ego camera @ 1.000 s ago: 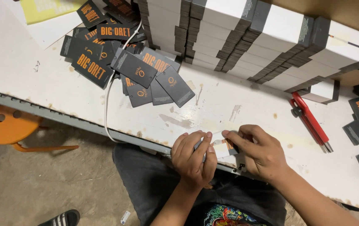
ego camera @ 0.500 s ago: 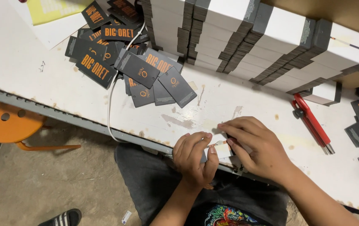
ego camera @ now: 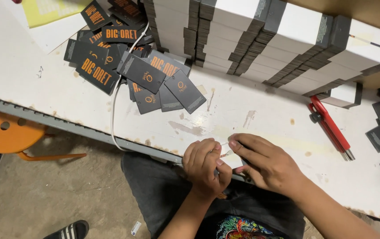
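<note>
Your left hand (ego camera: 205,166) and right hand (ego camera: 265,163) meet at the near edge of the white table (ego camera: 278,119), fingers curled in, pinching a small pale piece (ego camera: 226,153) between them; what it is cannot be told. It sits right at your fingertips, just over the table edge above your lap. A loose pile of dark tags (ego camera: 132,66) with orange print lies well up to the left, a white cord (ego camera: 114,110) trailing from it. Stacks of white cards (ego camera: 261,35) stand beyond; a red tool (ego camera: 329,126) rests to the right. Compared with half a second ago, both hands stay together at the same spot.
</note>
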